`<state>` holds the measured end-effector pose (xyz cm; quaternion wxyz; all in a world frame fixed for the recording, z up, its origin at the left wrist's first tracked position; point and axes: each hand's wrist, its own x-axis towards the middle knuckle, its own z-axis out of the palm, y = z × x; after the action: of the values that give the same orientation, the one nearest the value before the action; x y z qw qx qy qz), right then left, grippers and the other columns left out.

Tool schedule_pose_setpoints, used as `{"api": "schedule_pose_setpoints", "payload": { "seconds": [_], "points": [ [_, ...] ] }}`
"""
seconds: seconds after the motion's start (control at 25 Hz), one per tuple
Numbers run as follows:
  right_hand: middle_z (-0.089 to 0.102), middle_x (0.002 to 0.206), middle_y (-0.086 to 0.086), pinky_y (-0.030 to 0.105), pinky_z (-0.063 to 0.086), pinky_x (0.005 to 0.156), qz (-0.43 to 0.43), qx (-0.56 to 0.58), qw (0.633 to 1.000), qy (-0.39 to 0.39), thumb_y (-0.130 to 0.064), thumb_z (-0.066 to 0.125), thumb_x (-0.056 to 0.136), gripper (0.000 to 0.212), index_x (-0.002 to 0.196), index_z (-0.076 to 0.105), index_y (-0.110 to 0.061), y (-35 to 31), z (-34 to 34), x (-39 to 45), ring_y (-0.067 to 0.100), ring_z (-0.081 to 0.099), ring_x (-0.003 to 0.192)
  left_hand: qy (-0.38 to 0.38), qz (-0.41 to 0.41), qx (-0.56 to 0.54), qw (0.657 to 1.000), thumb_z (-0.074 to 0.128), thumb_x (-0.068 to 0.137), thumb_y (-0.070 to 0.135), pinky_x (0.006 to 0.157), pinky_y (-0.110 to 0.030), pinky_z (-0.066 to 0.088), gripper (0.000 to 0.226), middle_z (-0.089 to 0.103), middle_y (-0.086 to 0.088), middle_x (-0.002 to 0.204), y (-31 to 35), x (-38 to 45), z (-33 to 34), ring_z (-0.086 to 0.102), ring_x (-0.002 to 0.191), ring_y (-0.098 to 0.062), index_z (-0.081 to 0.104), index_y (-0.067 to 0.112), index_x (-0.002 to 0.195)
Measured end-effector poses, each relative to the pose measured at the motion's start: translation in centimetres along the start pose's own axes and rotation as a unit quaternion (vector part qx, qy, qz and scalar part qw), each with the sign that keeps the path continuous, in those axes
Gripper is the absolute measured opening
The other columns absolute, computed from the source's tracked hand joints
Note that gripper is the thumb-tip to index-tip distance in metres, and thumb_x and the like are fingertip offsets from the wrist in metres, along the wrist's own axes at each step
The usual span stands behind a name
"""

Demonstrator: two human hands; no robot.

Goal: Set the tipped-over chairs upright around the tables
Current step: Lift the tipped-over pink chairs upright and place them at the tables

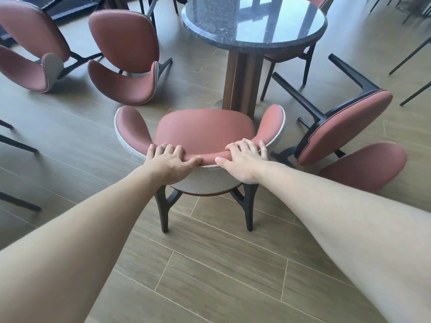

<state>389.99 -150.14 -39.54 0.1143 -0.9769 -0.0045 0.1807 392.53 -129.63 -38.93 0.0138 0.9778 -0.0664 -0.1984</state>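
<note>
Both bare forearms reach forward and down from the bottom corners to the curved top of a backrest. The left hand (169, 163) lies palm down over the rim, its fingers (163, 149) curled over the terracotta padding and its thumb stretched rightward along the edge, so it grips the rim. The right hand (242, 159) does the same beside it, fingers (245, 145) bent over the padded lip, thumb pointing left toward the other thumb; a short stretch of bare rim lies between the two thumbs.

The upright chair (203, 134) under the fingers stands on its dark legs, with a terracotta seat just beyond the fingertips, wing-like arms curving out to either side, and a pale woven fabric on the outside of the shell below the palms. Straight past the fingertips, the round dark stone table (254, 24) rises on a brown pedestal.

Right of the right hand's fingers, a tipped chair (342, 127) lies on its side, its black legs pointing up and left toward the table, its backrest down on the floor near the right forearm. Well beyond and left of the left hand's fingers, a second tipped chair (123, 57) lies over, and a third tipped chair (30, 50) lies farther left. All sit on the wood-look tile floor (210, 276).
</note>
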Motion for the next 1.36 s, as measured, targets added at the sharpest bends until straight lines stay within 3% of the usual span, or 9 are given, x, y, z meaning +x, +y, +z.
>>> {"api": "schedule_pose_setpoints", "payload": {
  "seconds": [0.28, 0.44, 0.52, 0.6, 0.68, 0.8, 0.88, 1.04, 1.36],
  "points": [
    [0.017, 0.163, 0.001, 0.051, -0.015, 0.117, 0.000, 0.008, 1.000, -0.011, -0.067, 0.022, 0.093, 0.073, 0.152, 0.025, -0.025, 0.0, -0.2, -0.3, 0.017, -0.005, 0.152, -0.067, -0.028, -0.028, 0.997, 0.024, 0.091, 0.074, 0.121, -0.044, -0.003, 0.075, 0.030, -0.003, 0.158, 0.4, 0.6, -1.0, 0.005, 0.153, -0.019, 0.035, 0.025, 0.147],
    [0.014, 0.164, 0.002, 0.050, -0.014, 0.118, -0.012, 0.018, 1.000, -0.014, -0.064, 0.025, 0.095, 0.076, 0.156, 0.016, -0.020, -0.3, -0.8, -0.6, 0.017, -0.004, 0.152, 0.016, 0.017, 0.053, 0.998, 0.020, 0.095, 0.063, 0.119, -0.048, 0.007, 0.055, 0.037, -0.006, 0.150, 0.1, -0.9, 0.1, 0.014, 0.149, -0.026, 0.035, 0.036, 0.140],
    [0.018, 0.163, 0.005, 0.048, -0.008, 0.121, -0.040, 0.040, 0.998, 0.002, -0.057, 0.035, 0.096, 0.075, 0.156, 0.015, -0.016, 0.2, -1.4, -1.3, 0.019, 0.003, 0.152, 0.080, -0.017, -0.010, 0.997, 0.026, 0.094, 0.062, 0.119, -0.049, 0.011, 0.061, 0.035, -0.009, 0.153, 1.0, -1.9, 0.3, 0.019, 0.148, -0.027, 0.043, 0.025, 0.140],
    [0.032, 0.156, 0.006, 0.046, 0.006, 0.122, -0.085, 0.081, 0.992, 0.047, -0.042, 0.048, 0.094, 0.069, 0.153, 0.024, -0.015, 2.2, -2.4, -2.8, 0.023, 0.022, 0.147, 0.174, -0.036, -0.104, 0.978, 0.046, 0.093, 0.052, 0.120, -0.049, 0.013, 0.058, 0.017, -0.011, 0.163, 3.4, -2.1, -0.4, 0.020, 0.148, -0.031, 0.046, 0.016, 0.139],
    [0.045, 0.145, 0.004, 0.044, 0.024, 0.117, -0.115, 0.132, 0.979, 0.102, -0.031, 0.052, 0.091, 0.059, 0.146, 0.037, -0.018, 5.6, -3.7, -4.1, 0.024, 0.040, 0.134, 0.256, 0.031, -0.164, 0.952, 0.060, 0.091, 0.036, 0.120, -0.048, 0.017, 0.055, 0.005, -0.010, 0.165, 7.3, -1.6, -1.5, 0.019, 0.148, -0.033, 0.044, 0.014, 0.139],
    [0.053, 0.132, 0.003, 0.041, 0.041, 0.104, -0.059, 0.242, 0.957, 0.151, -0.026, 0.055, 0.089, 0.046, 0.134, 0.051, -0.022, 12.6, -5.7, -5.6, 0.023, 0.052, 0.122, 0.260, 0.130, -0.254, 0.923, 0.060, 0.092, 0.027, 0.118, -0.045, 0.026, 0.052, 0.004, -0.009, 0.164, 16.1, -1.3, -2.5, 0.017, 0.150, -0.030, 0.043, 0.013, 0.138],
    [0.056, 0.126, 0.001, 0.038, 0.044, 0.100, -0.007, 0.272, 0.947, 0.172, -0.027, 0.056, 0.088, 0.041, 0.128, 0.054, -0.024, 17.9, -6.5, -6.7, 0.020, 0.056, 0.116, 0.250, 0.177, -0.282, 0.909, 0.058, 0.092, 0.024, 0.116, -0.044, 0.026, 0.051, 0.006, -0.010, 0.163, 22.6, -1.3, -2.4, 0.017, 0.150, -0.029, 0.042, 0.013, 0.139],
    [0.060, 0.116, 0.002, 0.031, 0.045, 0.089, 0.051, 0.294, 0.936, 0.187, -0.025, 0.057, 0.086, 0.035, 0.121, 0.059, -0.023, 27.9, -7.4, -8.6, 0.022, 0.058, 0.104, 0.239, 0.285, -0.199, 0.907, 0.063, 0.089, 0.020, 0.118, -0.046, 0.027, 0.053, 0.013, -0.014, 0.163, 34.8, -1.2, -1.2, 0.023, 0.148, -0.033, 0.044, 0.011, 0.138],
    [0.052, 0.109, -0.001, 0.038, 0.047, 0.093, 0.086, 0.141, 0.981, 0.103, -0.022, 0.052, 0.088, 0.032, 0.119, 0.058, -0.023, 50.4, -12.9, -16.4, 0.024, 0.056, 0.107, 0.108, 0.300, -0.112, 0.941, 0.052, 0.086, 0.042, 0.115, -0.048, 0.028, 0.065, 0.009, -0.010, 0.165, 56.0, 0.8, 1.9, 0.026, 0.144, -0.038, 0.037, 0.019, 0.146]
  ]
}}
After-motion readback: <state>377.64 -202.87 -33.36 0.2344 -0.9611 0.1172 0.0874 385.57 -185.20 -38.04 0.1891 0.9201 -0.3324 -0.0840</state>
